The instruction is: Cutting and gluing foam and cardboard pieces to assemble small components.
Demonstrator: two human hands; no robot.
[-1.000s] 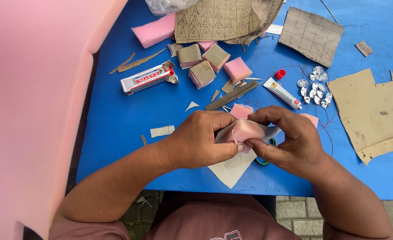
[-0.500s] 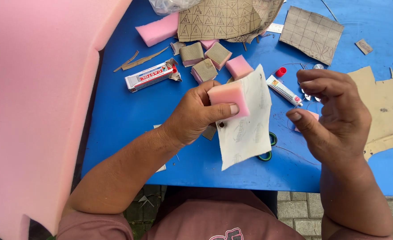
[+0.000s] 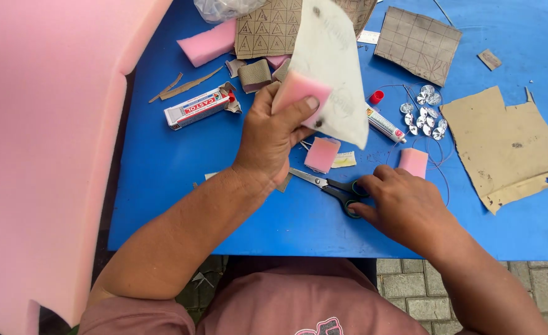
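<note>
foam up, scissors down

left hand [image 3: 273,133] lifts a pink foam block [image 3: 300,93] with a white sheet [image 3: 333,68] stuck behind it, thumb pressed on the foam. right hand [image 3: 401,205] rests on the blue table [image 3: 162,174], fingers on the scissors [image 3: 331,185] handles. 2 more pink foam pieces [image 3: 322,154] lie just beyond, glue tube [image 3: 384,123] near them.

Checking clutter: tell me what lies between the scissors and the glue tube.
In the head view, between the scissors and the glue tube lie a small pink foam block and a yellowish scrap on the table.
</note>
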